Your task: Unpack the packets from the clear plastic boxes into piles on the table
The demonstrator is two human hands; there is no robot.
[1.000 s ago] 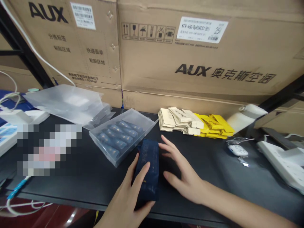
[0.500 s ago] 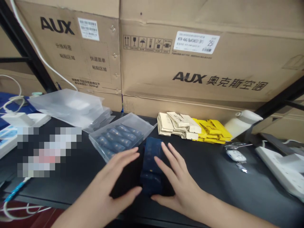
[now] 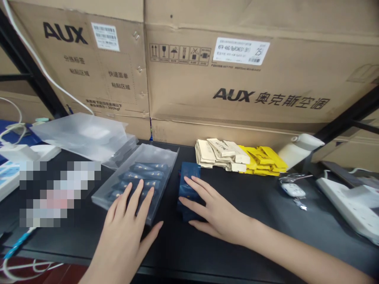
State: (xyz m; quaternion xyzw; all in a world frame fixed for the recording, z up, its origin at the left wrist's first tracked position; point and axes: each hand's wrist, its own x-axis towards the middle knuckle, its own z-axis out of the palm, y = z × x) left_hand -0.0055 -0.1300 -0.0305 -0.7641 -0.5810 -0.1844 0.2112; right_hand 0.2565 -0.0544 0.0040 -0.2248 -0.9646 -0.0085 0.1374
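- Left hand (image 3: 126, 225): fingers are spreading wide above the dark blue packets (image 3: 148, 174) in the translucent box (image 3: 160, 154); the thumb is extending past its near corner (contact with the packets cannot be told).
- Right hand (image 3: 220, 209): fingers, slightly parted, are lying across the dark blue stack (image 3: 190, 170), which is standing just right of the box; whether they are gripping cannot be told.
- Cream packets (image 3: 222, 156) and yellow packets (image 3: 262, 159) are lying side by side beyond the right hand.
- White bottle (image 3: 299, 152) is leaning behind the yellow packets.
- Cardboard cartons (image 3: 260, 23) are lining the back.
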